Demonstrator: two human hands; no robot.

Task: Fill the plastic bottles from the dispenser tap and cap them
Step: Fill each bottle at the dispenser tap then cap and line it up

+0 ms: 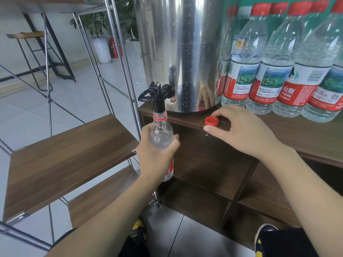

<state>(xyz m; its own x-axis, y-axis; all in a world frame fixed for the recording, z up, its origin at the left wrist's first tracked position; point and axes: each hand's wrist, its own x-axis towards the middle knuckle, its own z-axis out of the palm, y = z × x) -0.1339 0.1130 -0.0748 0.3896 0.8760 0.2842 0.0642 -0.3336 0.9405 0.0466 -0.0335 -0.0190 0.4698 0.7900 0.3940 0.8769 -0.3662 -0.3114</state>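
Note:
My left hand (157, 156) grips a clear plastic bottle (160, 134) upright, its open mouth right under the black tap (157, 95) of the steel dispenser (178, 52). The bottle has a red neck ring and no cap. A red cap (211, 121) lies open side up on the brown cabinet top (297, 138), near its front edge. My right hand (241, 130) curls round the cap, fingers behind it and thumb in front. Whether it pinches the cap I cannot tell.
Several capped, filled water bottles (278, 62) with red labels stand in a row right of the dispenser. A metal-framed shelf with wooden boards (65, 154) is at the left. Open cabinet compartments lie below the top. A stool and a potted plant stand farther back.

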